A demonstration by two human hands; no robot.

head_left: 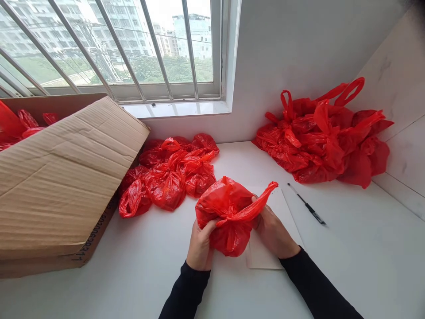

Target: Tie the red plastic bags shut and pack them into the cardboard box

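Between my hands is a red plastic bag (230, 239), knotted near its middle, with a twisted end sticking up to the right. My left hand (200, 241) grips its left side, the thumb pressed near the knot. On the other side my right hand (271, 228) holds the bag, its fingers partly hidden behind the plastic. What the bag contains cannot be made out. Under it and my right hand lies a white sheet or pad of paper (265, 257). A black pen (307, 204) rests on the table to the right of the paper.
Several tied red bags (169, 177) sit left of centre, beside a large open cardboard box (66, 177) with more red bags inside. A bigger heap of red bags (325, 137) lies at the back right against the wall. A barred window (133, 48) is behind.
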